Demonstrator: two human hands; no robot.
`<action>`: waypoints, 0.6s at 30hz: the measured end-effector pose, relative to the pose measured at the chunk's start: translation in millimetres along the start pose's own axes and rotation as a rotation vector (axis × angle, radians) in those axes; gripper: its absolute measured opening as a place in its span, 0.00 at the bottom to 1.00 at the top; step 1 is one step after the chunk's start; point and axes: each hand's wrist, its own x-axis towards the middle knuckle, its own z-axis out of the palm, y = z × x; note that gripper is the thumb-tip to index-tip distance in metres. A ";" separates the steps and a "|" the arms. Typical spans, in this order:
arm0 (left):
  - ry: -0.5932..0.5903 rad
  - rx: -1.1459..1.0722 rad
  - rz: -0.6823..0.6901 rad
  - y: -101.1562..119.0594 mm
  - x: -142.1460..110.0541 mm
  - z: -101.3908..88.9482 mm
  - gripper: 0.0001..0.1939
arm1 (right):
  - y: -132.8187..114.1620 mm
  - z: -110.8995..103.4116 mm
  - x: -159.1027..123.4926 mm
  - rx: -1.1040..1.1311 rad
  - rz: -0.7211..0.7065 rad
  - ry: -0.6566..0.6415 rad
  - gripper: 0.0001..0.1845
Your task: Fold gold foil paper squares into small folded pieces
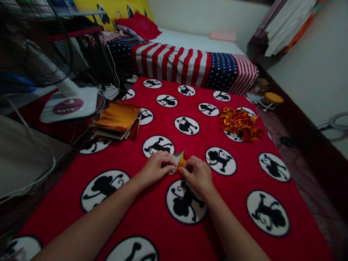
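Observation:
Both hands meet over the red cloth (pixel 174 145) printed with black monkeys in white ovals. Between them is a small sheet of gold foil paper (pixel 183 159), partly folded, with a pale side showing. My left hand (pixel 157 166) pinches its left side between thumb and fingers. On the right edge, my right hand (pixel 198 173) grips the same sheet, fingertips curled in close to the left thumb. To the left lies a stack of gold foil sheets (pixel 116 117). A heap of folded shiny gold pieces (pixel 239 123) rests at the right.
A white fan base (pixel 69 103) stands at the left, its dark cage above. Behind the cloth is a bed with a striped, starred cover (pixel 174 63). A yellow-topped stool (pixel 273 98) is on the floor at right, with a white wall beyond.

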 end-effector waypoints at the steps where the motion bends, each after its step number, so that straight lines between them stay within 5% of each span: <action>1: 0.005 0.017 -0.001 0.3 -0.1 1.1 0.03 | 0.1 -0.4 -0.2 0.000 0.000 -0.003 0.07; 18: -0.019 0.157 0.022 -0.9 -0.5 2.1 0.03 | -1.5 1.5 -2.1 0.006 0.004 0.015 0.07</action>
